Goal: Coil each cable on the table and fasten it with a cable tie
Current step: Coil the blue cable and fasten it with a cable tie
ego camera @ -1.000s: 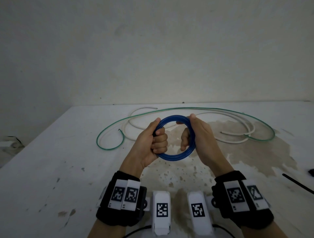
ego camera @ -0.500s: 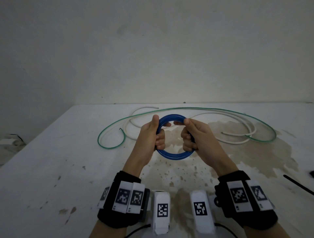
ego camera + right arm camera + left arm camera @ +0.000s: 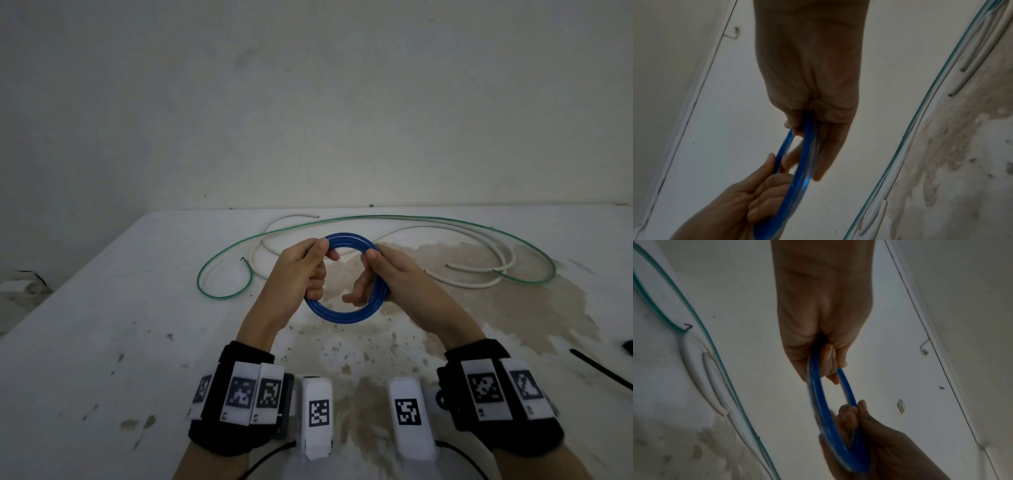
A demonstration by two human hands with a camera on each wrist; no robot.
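Note:
A blue cable (image 3: 346, 317) is wound into a tight round coil and held upright above the table (image 3: 102, 342). My left hand (image 3: 305, 270) grips the coil's left side, thumb on top and fingers curled through the ring. My right hand (image 3: 376, 274) holds the right side, thumb near the top, fingers wrapped loosely inside. Both wrist views show the blue coil (image 3: 824, 410) (image 3: 795, 186) edge-on between the two hands. A thin green cable (image 3: 428, 219) and a white cable (image 3: 479, 281) lie loose on the table behind the hands.
A black cable tie (image 3: 601, 368) lies near the table's right edge, with a small dark object (image 3: 628, 346) beside it. A brown stain (image 3: 496, 301) covers the table's middle and right. The wall (image 3: 308, 102) rises directly behind the table.
The coil has been turned and lowered slightly between the hands. My right hand has shifted its grip further down the right side, its fingers loosening inside the ring.

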